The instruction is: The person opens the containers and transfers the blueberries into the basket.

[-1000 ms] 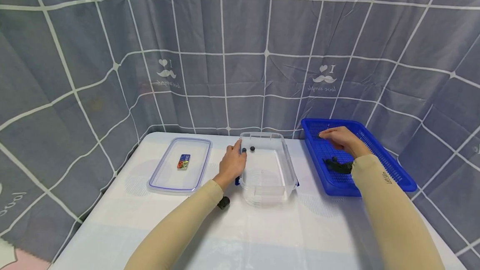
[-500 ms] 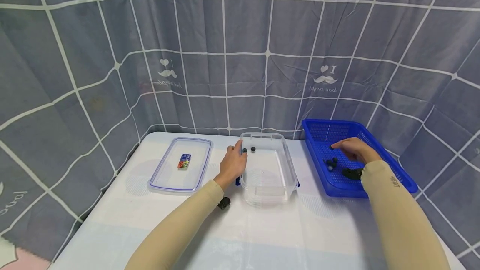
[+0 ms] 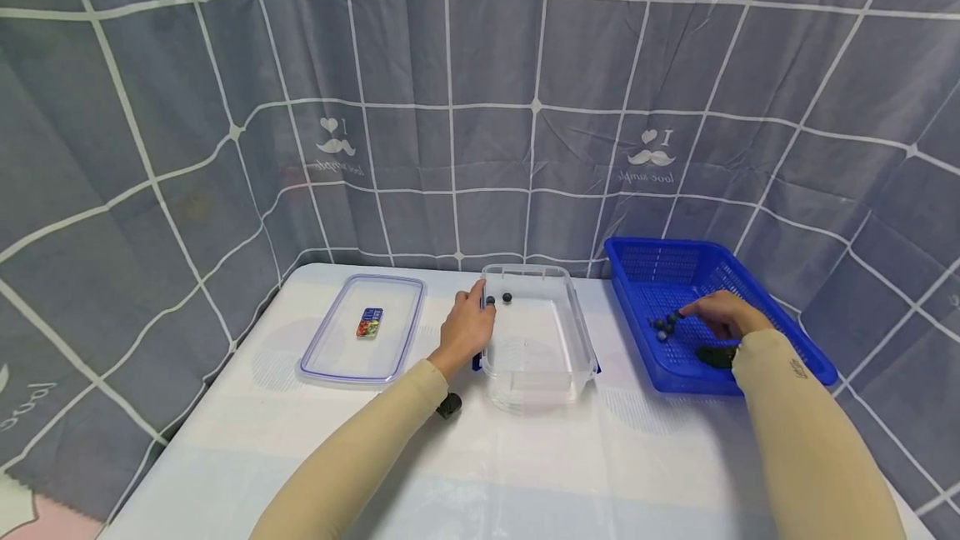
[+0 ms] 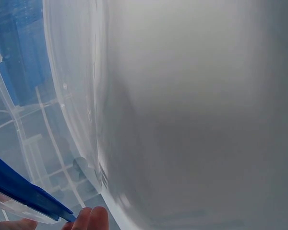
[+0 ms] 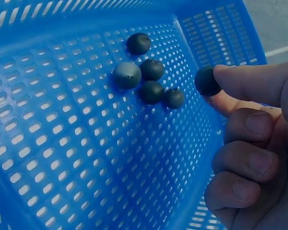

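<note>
My right hand (image 3: pixel 722 315) is inside the blue plastic basket (image 3: pixel 780 320), low over its floor. Between thumb and index finger it pinches a dark blueberry (image 5: pixel 206 80), while the other fingers curl in toward the palm. Several more blueberries (image 5: pixel 151 92) lie clustered on the slotted floor, just beside the held one. My left hand (image 3: pixel 467 327) grips the left side of the clear plastic container (image 3: pixel 534 340), with fingers at its blue latch (image 4: pixel 31 197). Two blueberries (image 3: pixel 507 297) sit in that container, toward its back left.
A clear lid with a blue seal (image 3: pixel 401 340) and a fruit label lies flat on the left of the white table (image 3: pixel 525 473). Dark wrist camera mounts show at both sleeves. A grey checked curtain (image 3: pixel 487 148) hangs behind the table.
My right hand has moved from the back left of the basket toward its near right, carrying the pinched blueberry closer to the cluster. My left hand stays on the container.
</note>
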A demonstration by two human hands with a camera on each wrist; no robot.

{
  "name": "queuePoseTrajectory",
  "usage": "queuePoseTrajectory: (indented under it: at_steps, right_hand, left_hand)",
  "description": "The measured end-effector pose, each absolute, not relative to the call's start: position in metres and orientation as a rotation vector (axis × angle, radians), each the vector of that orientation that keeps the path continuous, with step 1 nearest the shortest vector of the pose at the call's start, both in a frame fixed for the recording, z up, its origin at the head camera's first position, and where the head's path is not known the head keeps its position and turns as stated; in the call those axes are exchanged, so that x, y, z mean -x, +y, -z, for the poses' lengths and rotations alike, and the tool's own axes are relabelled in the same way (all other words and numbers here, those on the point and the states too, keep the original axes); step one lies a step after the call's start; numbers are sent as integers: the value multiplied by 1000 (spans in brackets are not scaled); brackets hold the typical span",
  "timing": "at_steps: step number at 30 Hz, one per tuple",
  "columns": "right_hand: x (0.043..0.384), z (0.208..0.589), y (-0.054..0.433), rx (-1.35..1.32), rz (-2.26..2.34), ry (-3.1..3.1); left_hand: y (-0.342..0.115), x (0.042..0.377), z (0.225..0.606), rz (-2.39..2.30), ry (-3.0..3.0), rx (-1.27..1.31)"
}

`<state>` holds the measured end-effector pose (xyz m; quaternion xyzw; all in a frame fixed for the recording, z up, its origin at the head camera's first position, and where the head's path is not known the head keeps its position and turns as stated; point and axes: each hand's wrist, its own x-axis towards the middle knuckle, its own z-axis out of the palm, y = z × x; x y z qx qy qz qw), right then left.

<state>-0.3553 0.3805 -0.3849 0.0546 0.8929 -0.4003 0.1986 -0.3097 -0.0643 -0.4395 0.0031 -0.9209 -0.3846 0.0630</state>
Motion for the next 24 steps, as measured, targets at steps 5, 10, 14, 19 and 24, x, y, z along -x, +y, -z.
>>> queuePoseTrajectory:
  at_steps: [5, 10, 14, 19, 24]
  right_hand:
    - [356, 386, 382, -160, 1141, 2509]
    - [357, 382, 378, -100, 1123, 2554]
    - [360, 376, 368, -40, 1147, 2573]
    - [364, 361, 347, 28, 1170, 2605]
    - [365, 343, 323, 84, 1138, 2623]
  left_hand:
    - [-64, 310, 439, 1166, -2774, -11]
    - [-64, 311, 439, 1168, -2769, -13]
    - [-64, 311, 439, 1163, -2778, -17]
    - [-63, 312, 441, 1162, -2777, -24]
    - [-63, 312, 441, 1158, -2778, -20]
